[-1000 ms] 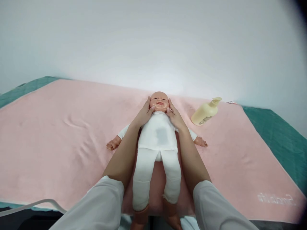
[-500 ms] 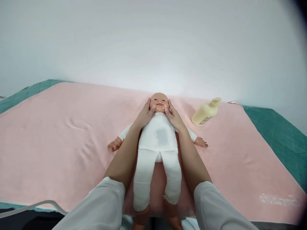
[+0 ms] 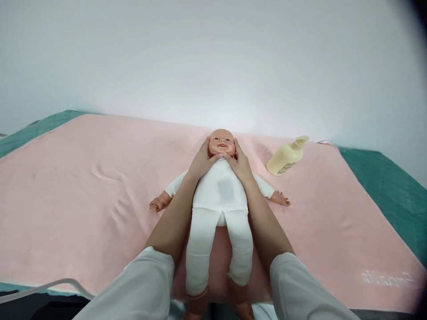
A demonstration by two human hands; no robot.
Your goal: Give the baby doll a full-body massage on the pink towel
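Observation:
A baby doll [image 3: 220, 186] with a white cloth body lies on its back, its head away from me and its feet toward me. Around the left side of the doll's head curves my left hand [image 3: 203, 162], fingers along the cheek and thumb under the chin. My right hand [image 3: 240, 164] cups the other side the same way. Both thumbs nearly meet at the doll's chin and neck. My fingertips beside the head are partly hidden. The doll's arms lie spread outside my forearms.
A pale yellow pump bottle [image 3: 285, 158] leans to the right of the doll on a pink blanket [image 3: 83, 200]. Green cloth [image 3: 387, 186] shows beneath the blanket at the sides. Behind rises a white wall [image 3: 213, 62]. A white cable [image 3: 50, 284] runs at the lower left.
Both thumbs have slid from the doll's lower cheeks inward and down to the chin, their tips now close together. The doll and the bottle look nearly unmoved.

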